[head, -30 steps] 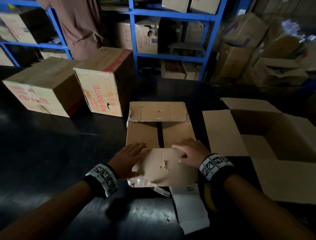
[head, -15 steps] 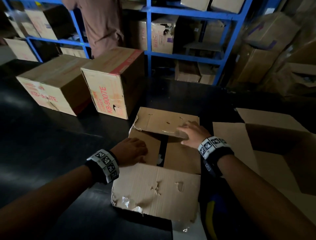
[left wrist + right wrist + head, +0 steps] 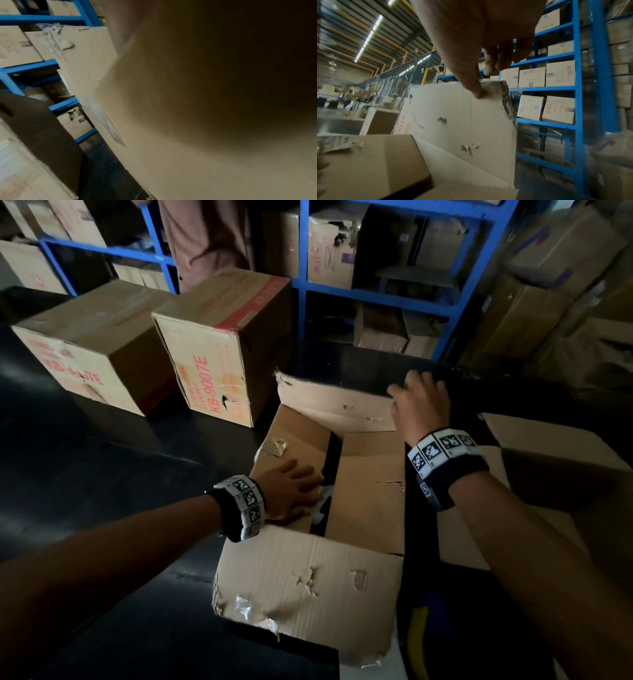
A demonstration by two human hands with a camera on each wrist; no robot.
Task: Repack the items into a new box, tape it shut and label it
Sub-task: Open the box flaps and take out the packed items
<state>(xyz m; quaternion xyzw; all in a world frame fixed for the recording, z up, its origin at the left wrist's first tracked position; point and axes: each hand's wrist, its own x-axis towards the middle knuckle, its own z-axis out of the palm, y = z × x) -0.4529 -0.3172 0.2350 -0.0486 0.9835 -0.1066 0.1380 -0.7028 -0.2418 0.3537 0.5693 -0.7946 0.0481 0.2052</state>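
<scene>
Head view: old box [image 3: 370, 501] on counter [image 3: 102, 508]. Right hand [image 3: 423, 405] pinches far flap [image 3: 335, 405]; left hand [image 3: 291, 491] lies flat on left flap [image 3: 294, 436].

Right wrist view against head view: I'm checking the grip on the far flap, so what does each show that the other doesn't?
Only the right wrist view shows the right hand pinching the far flap at its torn top edge, thumb in front.

Only the head view shows the left hand resting flat on an inner flap, and the near flap folded out.

Both show the far flap raised and the blue shelving.
</scene>
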